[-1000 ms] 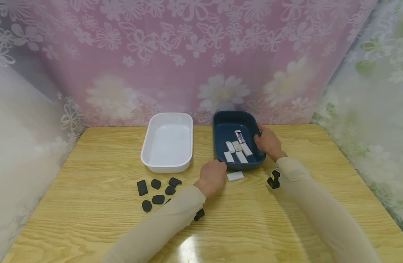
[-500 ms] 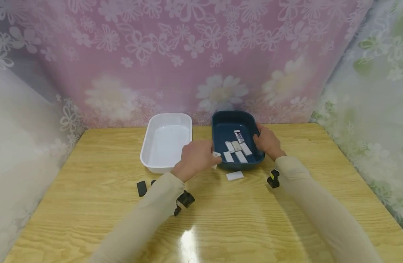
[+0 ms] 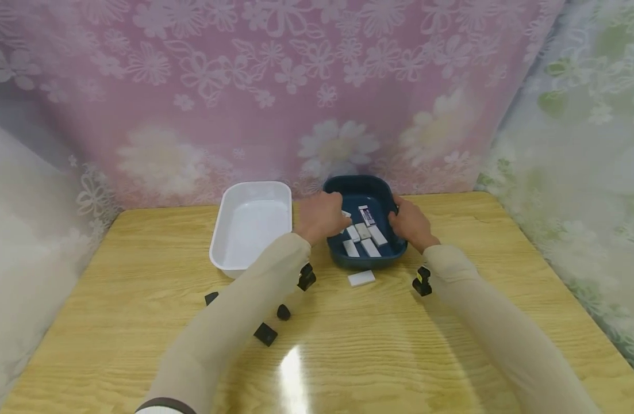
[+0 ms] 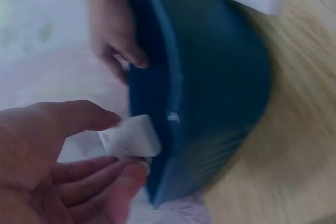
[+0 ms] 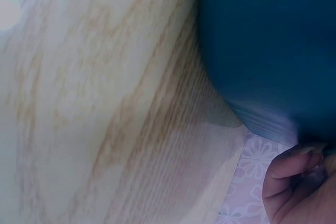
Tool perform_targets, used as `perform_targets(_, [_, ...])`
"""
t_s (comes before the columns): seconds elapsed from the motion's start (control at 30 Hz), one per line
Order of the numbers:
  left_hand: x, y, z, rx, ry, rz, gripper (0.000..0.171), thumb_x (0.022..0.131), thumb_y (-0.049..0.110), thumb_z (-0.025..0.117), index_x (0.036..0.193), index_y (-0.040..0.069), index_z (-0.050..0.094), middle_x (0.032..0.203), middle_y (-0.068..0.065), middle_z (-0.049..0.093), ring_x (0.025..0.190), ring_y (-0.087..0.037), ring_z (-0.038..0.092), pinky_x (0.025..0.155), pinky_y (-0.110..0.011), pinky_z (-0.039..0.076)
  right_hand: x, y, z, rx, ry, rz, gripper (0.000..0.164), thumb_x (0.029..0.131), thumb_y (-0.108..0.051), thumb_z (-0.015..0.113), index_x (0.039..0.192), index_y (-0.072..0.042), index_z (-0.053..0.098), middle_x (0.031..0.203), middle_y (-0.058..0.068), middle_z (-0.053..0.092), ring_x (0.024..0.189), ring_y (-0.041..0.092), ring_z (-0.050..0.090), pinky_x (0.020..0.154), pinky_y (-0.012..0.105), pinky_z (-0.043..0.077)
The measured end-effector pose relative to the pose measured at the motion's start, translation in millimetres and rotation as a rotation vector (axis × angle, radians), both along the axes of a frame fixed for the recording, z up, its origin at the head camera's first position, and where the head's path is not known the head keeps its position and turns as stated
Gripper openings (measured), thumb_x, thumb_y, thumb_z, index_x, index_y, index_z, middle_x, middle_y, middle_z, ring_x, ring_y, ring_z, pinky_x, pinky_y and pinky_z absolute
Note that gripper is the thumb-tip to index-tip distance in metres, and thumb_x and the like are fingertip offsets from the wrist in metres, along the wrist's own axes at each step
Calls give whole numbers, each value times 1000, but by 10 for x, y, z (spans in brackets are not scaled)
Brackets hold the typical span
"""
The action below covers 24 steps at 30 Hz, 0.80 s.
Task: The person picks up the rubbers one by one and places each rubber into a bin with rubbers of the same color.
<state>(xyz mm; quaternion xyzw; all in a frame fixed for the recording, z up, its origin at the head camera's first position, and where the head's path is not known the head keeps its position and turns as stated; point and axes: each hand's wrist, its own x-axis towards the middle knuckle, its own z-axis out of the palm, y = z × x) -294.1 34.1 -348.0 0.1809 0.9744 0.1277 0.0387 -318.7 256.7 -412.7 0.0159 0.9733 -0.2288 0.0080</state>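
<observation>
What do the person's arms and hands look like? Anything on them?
Long cream cloth sleeves cover both arms. Near the picture's bottom, the left sleeve has a dark band. Small black boxy gadgets sit at both wrists; the right one has a yellow mark. The fingers are bare.

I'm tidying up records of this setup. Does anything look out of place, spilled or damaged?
One white block lies on the table just in front of the blue tub, odd because similar white blocks lie inside it. I see no spill or damage, though the left sleeve hides some table.
</observation>
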Motion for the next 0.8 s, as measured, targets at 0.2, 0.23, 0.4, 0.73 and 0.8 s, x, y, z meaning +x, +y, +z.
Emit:
perform_targets(0.2, [-81,69,-237,-117,89,-90,22,90,35,64,103,17,66,89,2,65,77,-18,60,66,-36,50,2,-9,4,-14,-16,-7,56,97,-14,44,149,-2,27,136,29,45,100,38,59,74,51,48])
perform_targets(0.23, [-87,77,-270,-138,100,-107,22,90,35,63,102,17,67,89,1,66,79,-18,60,70,-36,50,3,-10,8,-14,-19,-9,56,97,-15,44,149,-3,26,136,29,45,101,38,59,75,51,48])
perform_targets(0.4, [-84,99,-379,-240,174,-157,21,89,35,65,99,17,71,89,0,67,90,-21,56,85,-36,45,6,-11,20,-13,-23,-12,57,98,-15,43,150,-3,25,137,28,44,102,38,58,75,51,48])
perform_targets(0.73, [-14,231,-457,-401,207,-224,14,93,24,56,90,22,70,78,2,62,78,-18,35,77,-35,21,14,-10,25,-11,-38,-22,57,98,-17,43,150,-4,25,136,29,46,96,36,60,70,50,49])
perform_targets(0.8, [-21,247,-462,-416,180,-216,16,94,24,55,91,22,71,80,2,63,80,-19,34,77,-36,19,10,-7,27,-9,-46,-24,56,98,-17,42,150,-4,25,136,28,45,98,36,60,73,50,49])
